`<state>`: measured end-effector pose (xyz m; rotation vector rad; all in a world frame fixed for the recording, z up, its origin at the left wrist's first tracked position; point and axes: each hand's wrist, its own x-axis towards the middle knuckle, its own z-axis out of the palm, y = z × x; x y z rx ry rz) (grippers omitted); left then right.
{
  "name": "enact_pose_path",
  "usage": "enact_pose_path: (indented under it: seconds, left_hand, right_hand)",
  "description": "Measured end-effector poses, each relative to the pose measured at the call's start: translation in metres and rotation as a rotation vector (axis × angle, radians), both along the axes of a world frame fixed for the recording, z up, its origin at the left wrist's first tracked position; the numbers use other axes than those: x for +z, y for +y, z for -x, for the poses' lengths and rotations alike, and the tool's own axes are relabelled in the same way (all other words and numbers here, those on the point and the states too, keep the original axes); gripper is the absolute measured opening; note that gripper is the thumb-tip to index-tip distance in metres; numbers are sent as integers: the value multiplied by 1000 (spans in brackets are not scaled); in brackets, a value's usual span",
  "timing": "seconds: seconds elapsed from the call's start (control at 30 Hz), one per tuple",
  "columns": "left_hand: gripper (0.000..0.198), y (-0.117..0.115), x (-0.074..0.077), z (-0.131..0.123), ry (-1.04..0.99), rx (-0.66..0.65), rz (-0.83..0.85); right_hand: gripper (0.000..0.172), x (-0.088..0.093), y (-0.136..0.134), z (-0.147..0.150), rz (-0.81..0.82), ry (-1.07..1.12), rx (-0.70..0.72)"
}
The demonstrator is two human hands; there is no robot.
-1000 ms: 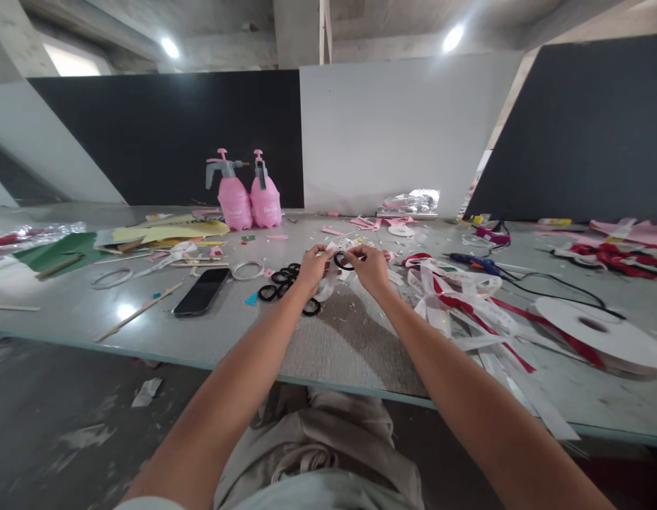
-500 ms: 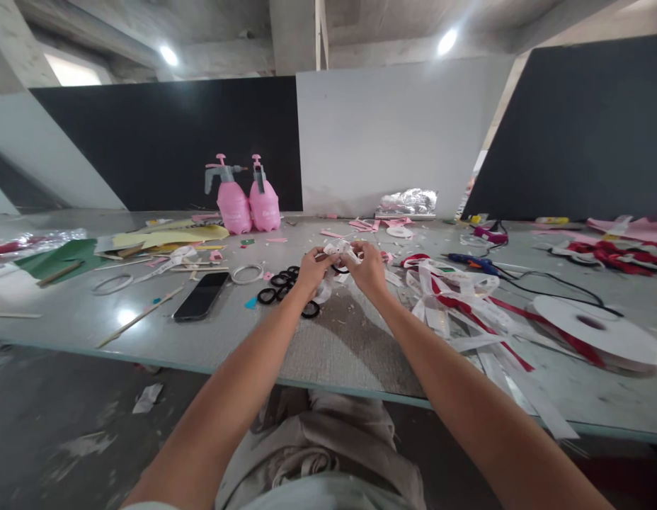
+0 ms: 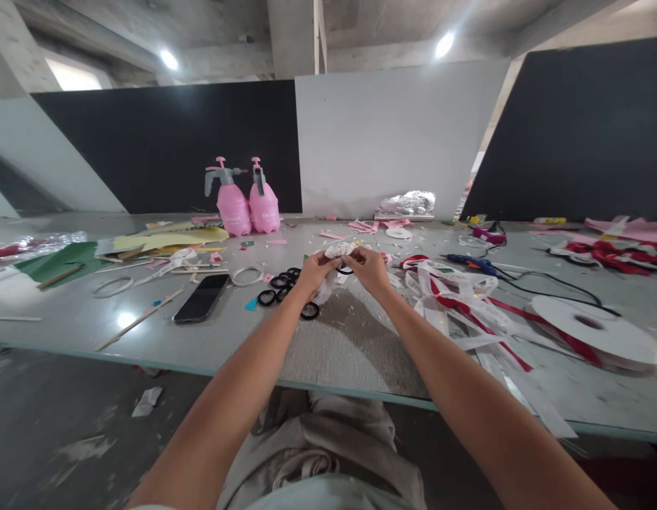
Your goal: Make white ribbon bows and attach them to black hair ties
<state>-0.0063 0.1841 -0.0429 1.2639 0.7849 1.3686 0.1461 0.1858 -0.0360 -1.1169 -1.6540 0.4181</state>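
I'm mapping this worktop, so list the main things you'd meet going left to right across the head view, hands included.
Green sheet → phone → pale ring → left hand → held black ring → right hand → blue tool → white spool.

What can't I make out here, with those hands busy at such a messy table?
In the head view:
- How the white ribbon meets the black ring: the left hand and right hand cover much of both.
- How many loose black rings lie there: they overlap, beside the left hand.
- Lettering on the pink spray bottles: too small.
- The red-and-white pile's far end: cut off by the right edge.
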Motion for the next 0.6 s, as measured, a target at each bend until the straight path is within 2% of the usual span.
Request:
enact_pose_path:
  seconds: [0.2,0.43,0.6]
  left_hand:
    - [33,3,-4,1,48,20,27]
    - [35,6,-4,2,67,64,-39]
    - [41,4,-3,2,92,55,1]
  right_hand:
    - [26,0,0,-1,-1,30,30]
    - [28,-1,2,-1,34,-1,23]
    - [28,0,0,-1,67,27,37]
